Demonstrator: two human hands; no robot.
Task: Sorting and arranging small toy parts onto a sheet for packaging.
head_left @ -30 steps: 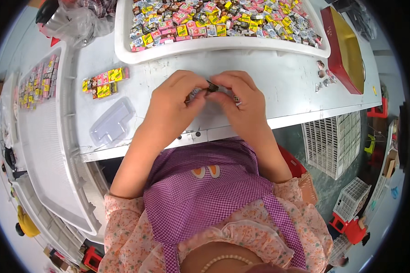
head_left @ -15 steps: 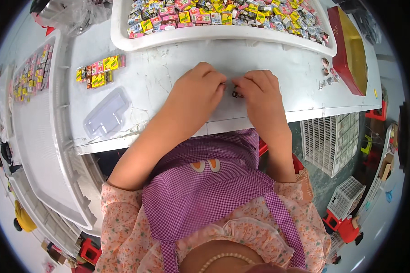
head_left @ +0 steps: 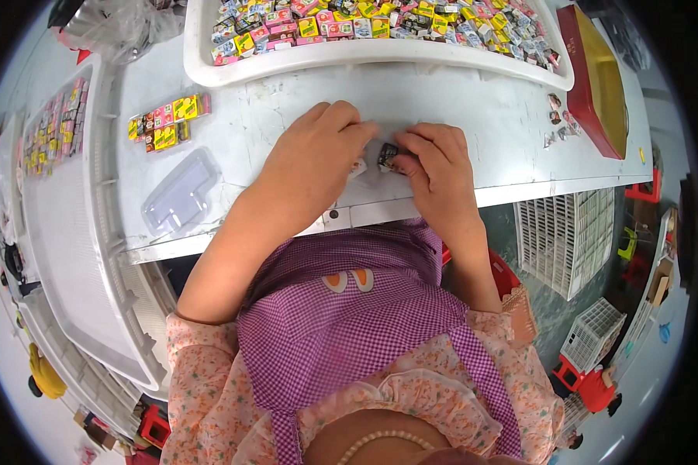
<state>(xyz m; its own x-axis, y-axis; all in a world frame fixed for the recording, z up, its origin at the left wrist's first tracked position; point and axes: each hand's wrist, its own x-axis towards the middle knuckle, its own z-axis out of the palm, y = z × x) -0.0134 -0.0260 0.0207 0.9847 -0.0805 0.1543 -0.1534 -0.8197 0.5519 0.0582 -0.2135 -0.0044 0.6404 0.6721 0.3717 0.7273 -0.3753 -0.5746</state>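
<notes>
My right hand point(head_left: 440, 160) pinches a small dark box point(head_left: 388, 156) with pale print between thumb and fingers, just above the table. Facing it, my left hand point(head_left: 316, 159) has its fingers bent and closed, the fingertips slightly blurred. A small whitish piece point(head_left: 357, 167) shows at the left thumb; its kind is unclear. To the left lie rows of small colourful boxes point(head_left: 165, 124), packed side by side. Nearer me rests a clear plastic tray point(head_left: 180, 194) with a stepped outline and nothing in it.
A white bin point(head_left: 380, 53) full of loose small boxes stands at the back. A red and gold box lid point(head_left: 597, 85) lies right, beside a few small wrapped pieces point(head_left: 558, 124). At left is a white crate point(head_left: 93, 325) with packed sets. White baskets point(head_left: 566, 240) stand on the floor.
The dark box in my right hand has come more into view, tilted up toward the left. My left hand has shifted slightly left, and a whitish piece now shows by its thumb.
</notes>
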